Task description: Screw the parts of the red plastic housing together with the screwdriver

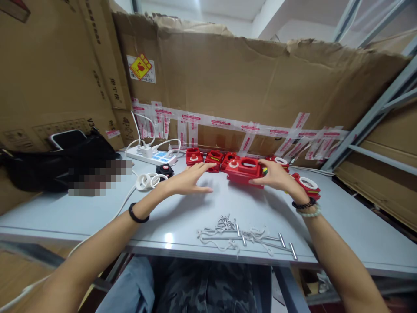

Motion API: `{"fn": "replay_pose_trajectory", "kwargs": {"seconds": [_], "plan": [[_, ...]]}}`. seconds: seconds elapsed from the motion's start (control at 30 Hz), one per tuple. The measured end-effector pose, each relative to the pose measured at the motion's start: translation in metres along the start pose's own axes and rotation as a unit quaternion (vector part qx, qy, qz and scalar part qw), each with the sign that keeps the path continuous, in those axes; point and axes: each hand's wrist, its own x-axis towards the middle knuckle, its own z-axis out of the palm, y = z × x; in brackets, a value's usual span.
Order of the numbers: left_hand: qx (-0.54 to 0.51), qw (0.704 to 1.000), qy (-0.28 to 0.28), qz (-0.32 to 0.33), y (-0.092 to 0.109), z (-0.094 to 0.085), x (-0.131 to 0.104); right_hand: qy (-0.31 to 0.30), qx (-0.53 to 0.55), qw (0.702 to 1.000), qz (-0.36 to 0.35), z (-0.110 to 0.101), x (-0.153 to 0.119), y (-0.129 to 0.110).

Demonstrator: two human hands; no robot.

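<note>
My right hand (275, 174) is closed on the right end of a red box-shaped plastic housing (243, 177), which has an oval opening and a round knob-like part on top. The housing is tilted and seems raised off the table. To its left, my left hand (189, 179) hangs above the table with thumb and fingers apart, holding nothing. Behind the hands stand several similar red housings (214, 161). Another red housing with a white ring (308, 184) sits beyond my right wrist. White rings (143, 181) and a small black part (164, 170) lie beyond my left wrist.
Metal T-shaped rods with white cords (260, 237) and a pile of small screws (224, 223) lie near the front edge. A white power strip (151, 154) with cables stands at the back left, beside a black bag (58, 163). Cardboard (208, 82) walls the back.
</note>
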Motion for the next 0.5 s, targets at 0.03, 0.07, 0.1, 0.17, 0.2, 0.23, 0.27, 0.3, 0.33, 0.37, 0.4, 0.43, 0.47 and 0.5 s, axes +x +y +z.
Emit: {"fn": "replay_pose_trajectory", "kwargs": {"seconds": [0.03,0.07,0.1,0.17,0.2,0.23,0.27,0.3,0.33,0.37,0.4,0.43,0.47,0.5], "plan": [[0.009,1.000,-0.002,-0.005,0.000,0.000,0.000,0.007,-0.036,0.999,0.035,-0.006,0.001,0.006],[0.016,1.000,-0.005,-0.007,0.001,0.001,0.000,0.013,-0.066,0.996,0.066,-0.010,0.001,0.011],[0.022,1.000,-0.007,-0.008,0.002,0.001,0.000,0.017,-0.089,0.992,0.091,-0.014,0.002,0.015],[0.030,0.999,-0.013,-0.004,0.003,0.002,0.000,0.015,-0.112,0.986,0.121,-0.017,0.002,0.020],[0.032,0.999,-0.016,-0.003,0.004,0.002,0.000,0.015,-0.116,0.985,0.130,-0.017,0.002,0.021],[0.033,0.999,-0.019,-0.004,0.004,0.003,0.000,0.012,-0.120,0.983,0.136,-0.017,0.002,0.021],[0.035,0.999,-0.023,-0.007,0.003,0.003,0.000,0.010,-0.125,0.982,0.140,-0.015,0.002,0.021],[0.038,0.999,-0.025,-0.010,0.003,0.004,0.000,0.011,-0.133,0.980,0.147,-0.014,0.002,0.022],[0.042,0.999,-0.027,-0.014,0.002,0.005,0.000,0.013,-0.143,0.977,0.155,-0.012,0.003,0.022],[0.046,0.998,-0.029,-0.017,0.001,0.005,0.000,0.016,-0.153,0.974,0.166,-0.010,0.004,0.022],[0.049,0.998,-0.032,-0.019,0.000,0.006,0.000,0.019,-0.163,0.970,0.177,-0.007,0.006,0.023],[0.051,0.998,-0.035,-0.019,-0.001,0.006,0.001,0.022,-0.173,0.966,0.190,-0.005,0.008,0.023],[0.052,0.998,-0.039,-0.018,-0.002,0.007,0.001,0.026,-0.180,0.962,0.202,-0.002,0.010,0.023],[0.051,0.998,-0.042,-0.016,-0.002,0.007,0.001,0.029,-0.184,0.959,0.213,0.002,0.013,0.023]]}}
